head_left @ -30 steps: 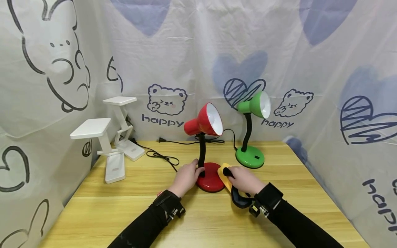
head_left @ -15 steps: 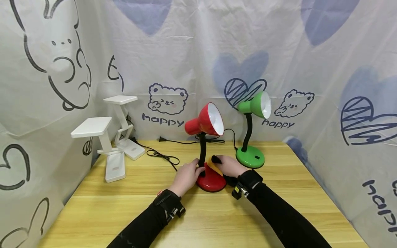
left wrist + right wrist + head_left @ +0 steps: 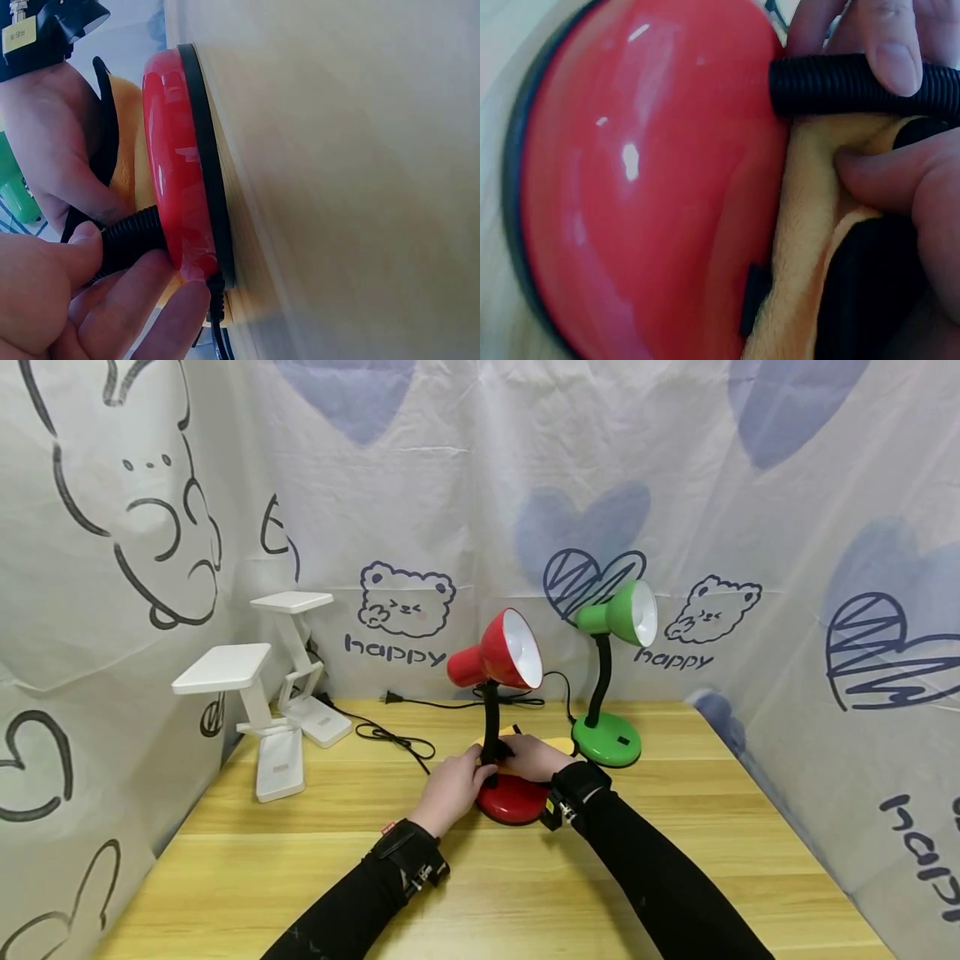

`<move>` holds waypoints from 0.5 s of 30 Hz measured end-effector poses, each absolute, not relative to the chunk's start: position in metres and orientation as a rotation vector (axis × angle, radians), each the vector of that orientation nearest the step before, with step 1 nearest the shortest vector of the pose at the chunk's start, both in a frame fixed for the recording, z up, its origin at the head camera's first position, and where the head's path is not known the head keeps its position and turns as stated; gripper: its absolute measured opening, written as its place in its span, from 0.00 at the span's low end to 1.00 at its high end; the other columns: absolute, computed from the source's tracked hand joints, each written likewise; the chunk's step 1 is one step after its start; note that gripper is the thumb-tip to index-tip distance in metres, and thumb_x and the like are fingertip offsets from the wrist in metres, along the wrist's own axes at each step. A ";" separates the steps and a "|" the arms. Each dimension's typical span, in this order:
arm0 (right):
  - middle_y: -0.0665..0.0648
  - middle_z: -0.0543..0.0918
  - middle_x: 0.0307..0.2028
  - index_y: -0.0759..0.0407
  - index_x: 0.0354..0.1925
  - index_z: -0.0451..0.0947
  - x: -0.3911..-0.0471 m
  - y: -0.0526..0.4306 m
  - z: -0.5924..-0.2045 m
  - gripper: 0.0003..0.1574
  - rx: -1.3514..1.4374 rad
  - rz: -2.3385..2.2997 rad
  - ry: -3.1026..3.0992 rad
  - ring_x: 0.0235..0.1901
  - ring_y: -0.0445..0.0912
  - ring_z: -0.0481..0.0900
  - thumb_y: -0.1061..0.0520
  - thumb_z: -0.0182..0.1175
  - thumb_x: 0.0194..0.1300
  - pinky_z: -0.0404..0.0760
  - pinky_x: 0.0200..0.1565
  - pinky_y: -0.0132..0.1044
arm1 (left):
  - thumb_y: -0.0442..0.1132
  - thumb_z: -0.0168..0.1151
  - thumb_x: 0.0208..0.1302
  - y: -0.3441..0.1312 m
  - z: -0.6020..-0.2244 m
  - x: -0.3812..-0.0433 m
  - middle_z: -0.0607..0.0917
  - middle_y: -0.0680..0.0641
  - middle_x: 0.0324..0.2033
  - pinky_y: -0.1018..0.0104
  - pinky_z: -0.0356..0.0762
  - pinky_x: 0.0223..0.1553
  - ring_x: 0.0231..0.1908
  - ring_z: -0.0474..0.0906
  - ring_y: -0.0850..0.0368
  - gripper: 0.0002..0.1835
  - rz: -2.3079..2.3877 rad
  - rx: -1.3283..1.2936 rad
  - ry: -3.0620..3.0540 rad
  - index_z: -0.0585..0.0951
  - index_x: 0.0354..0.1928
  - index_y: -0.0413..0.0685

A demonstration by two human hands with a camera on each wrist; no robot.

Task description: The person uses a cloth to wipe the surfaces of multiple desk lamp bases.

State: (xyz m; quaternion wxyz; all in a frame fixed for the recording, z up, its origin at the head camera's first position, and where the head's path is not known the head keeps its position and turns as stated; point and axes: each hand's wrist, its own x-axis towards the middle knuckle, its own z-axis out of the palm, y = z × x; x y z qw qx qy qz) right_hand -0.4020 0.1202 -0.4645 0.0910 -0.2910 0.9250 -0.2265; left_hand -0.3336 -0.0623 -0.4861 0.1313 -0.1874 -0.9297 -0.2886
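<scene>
A red desk lamp (image 3: 482,660) stands upright on the table. My left hand (image 3: 447,792) grips its black ribbed neck (image 3: 133,238) low down, thumb on one side and fingers on the other, fingertips right at the red base (image 3: 174,154). In my right hand (image 3: 534,758) is a yellow cloth with black parts (image 3: 801,206), bunched under the thumb. It lies against the base beside the neck, partly over the small black switch (image 3: 754,296) in the right wrist view. The lamp and hand hide much of the cloth in the head view.
A green desk lamp (image 3: 617,614) stands at the back right, close to the right hand. Two white folding lamps (image 3: 279,764) (image 3: 318,721) stand at the left. Black cords (image 3: 390,737) and a plug lie along the back. Printed curtains (image 3: 465,510) surround the table (image 3: 480,893).
The right hand has moved left and away from me with the cloth, from the base's right edge across to behind the neck. The left hand keeps its grip on the neck.
</scene>
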 end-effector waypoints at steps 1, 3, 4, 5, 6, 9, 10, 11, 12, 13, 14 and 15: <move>0.46 0.84 0.42 0.44 0.44 0.79 -0.401 0.121 -0.465 0.06 -0.868 -0.669 2.766 0.47 0.44 0.80 0.51 0.58 0.70 0.75 0.56 0.44 | 0.52 0.56 0.70 -0.062 -0.486 -0.334 0.71 0.54 0.13 0.68 0.58 0.15 0.13 0.68 0.60 0.12 -0.838 -0.543 -2.699 0.74 0.38 0.51; 0.47 0.84 0.42 0.43 0.43 0.79 -0.400 0.123 -0.466 0.06 -0.859 -0.654 2.817 0.48 0.44 0.81 0.49 0.57 0.70 0.76 0.56 0.44 | 0.52 0.56 0.70 -0.062 -0.486 -0.334 0.70 0.54 0.13 0.67 0.58 0.14 0.13 0.68 0.60 0.12 -0.842 -0.538 -2.701 0.74 0.38 0.52; 0.47 0.84 0.42 0.44 0.43 0.78 -0.399 0.125 -0.467 0.06 -0.850 -0.647 2.848 0.48 0.45 0.81 0.48 0.57 0.71 0.76 0.55 0.44 | 0.52 0.56 0.70 -0.062 -0.486 -0.334 0.70 0.54 0.13 0.67 0.58 0.14 0.13 0.68 0.60 0.12 -0.847 -0.535 -2.702 0.74 0.38 0.52; 0.48 0.84 0.41 0.45 0.42 0.78 -0.398 0.126 -0.468 0.06 -0.830 -0.641 2.881 0.47 0.45 0.81 0.48 0.56 0.71 0.77 0.54 0.44 | 0.52 0.56 0.70 -0.062 -0.486 -0.334 0.70 0.53 0.13 0.67 0.57 0.14 0.13 0.67 0.60 0.12 -0.850 -0.532 -2.703 0.74 0.37 0.52; 0.49 0.84 0.40 0.46 0.41 0.77 -0.396 0.128 -0.468 0.06 -0.812 -0.643 2.915 0.47 0.46 0.82 0.48 0.55 0.72 0.77 0.54 0.44 | 0.52 0.56 0.70 -0.061 -0.486 -0.334 0.70 0.53 0.13 0.67 0.57 0.14 0.13 0.67 0.59 0.12 -0.854 -0.529 -2.705 0.74 0.37 0.52; 0.53 0.85 0.41 0.49 0.41 0.78 -0.392 0.134 -0.469 0.08 -0.732 -0.689 2.984 0.48 0.48 0.82 0.50 0.54 0.73 0.78 0.54 0.46 | 0.52 0.57 0.69 -0.061 -0.485 -0.333 0.70 0.53 0.13 0.67 0.57 0.14 0.12 0.67 0.59 0.12 -0.867 -0.519 -2.709 0.74 0.36 0.52; 0.54 0.85 0.42 0.50 0.41 0.79 -0.390 0.136 -0.470 0.08 -0.712 -0.702 3.001 0.48 0.49 0.82 0.51 0.54 0.73 0.78 0.53 0.46 | 0.51 0.57 0.69 -0.061 -0.485 -0.333 0.70 0.53 0.13 0.67 0.58 0.14 0.12 0.67 0.59 0.12 -0.868 -0.517 -2.711 0.73 0.36 0.52; 0.54 0.85 0.42 0.51 0.41 0.79 -0.387 0.139 -0.470 0.08 -0.696 -0.711 3.016 0.48 0.50 0.83 0.51 0.54 0.73 0.78 0.53 0.47 | 0.51 0.58 0.69 -0.061 -0.485 -0.332 0.70 0.53 0.13 0.67 0.58 0.13 0.12 0.67 0.59 0.12 -0.867 -0.516 -2.711 0.73 0.36 0.52; 0.55 0.85 0.41 0.51 0.41 0.80 -0.385 0.141 -0.470 0.09 -0.684 -0.708 3.037 0.47 0.50 0.83 0.51 0.54 0.73 0.78 0.52 0.47 | 0.51 0.58 0.69 -0.061 -0.485 -0.332 0.70 0.53 0.13 0.67 0.58 0.13 0.12 0.67 0.59 0.11 -0.863 -0.515 -2.713 0.74 0.36 0.52; 0.56 0.86 0.39 0.51 0.40 0.80 -0.382 0.144 -0.470 0.10 -0.673 -0.694 3.052 0.45 0.51 0.83 0.51 0.54 0.73 0.79 0.50 0.47 | 0.51 0.58 0.69 -0.061 -0.485 -0.332 0.70 0.53 0.13 0.67 0.58 0.13 0.12 0.67 0.59 0.11 -0.858 -0.515 -2.713 0.74 0.36 0.52; 0.56 0.85 0.36 0.52 0.37 0.79 -0.379 0.146 -0.471 0.11 -0.671 -0.668 3.077 0.43 0.51 0.84 0.51 0.53 0.73 0.80 0.48 0.47 | 0.51 0.58 0.69 -0.061 -0.485 -0.331 0.71 0.53 0.13 0.67 0.59 0.14 0.13 0.67 0.60 0.11 -0.848 -0.515 -2.715 0.74 0.37 0.52; 0.56 0.85 0.32 0.52 0.34 0.79 -0.375 0.148 -0.471 0.12 -0.668 -0.638 3.104 0.40 0.51 0.84 0.51 0.53 0.73 0.80 0.45 0.47 | 0.51 0.57 0.69 -0.061 -0.485 -0.331 0.71 0.53 0.13 0.67 0.59 0.14 0.13 0.67 0.60 0.12 -0.839 -0.515 -2.716 0.74 0.37 0.52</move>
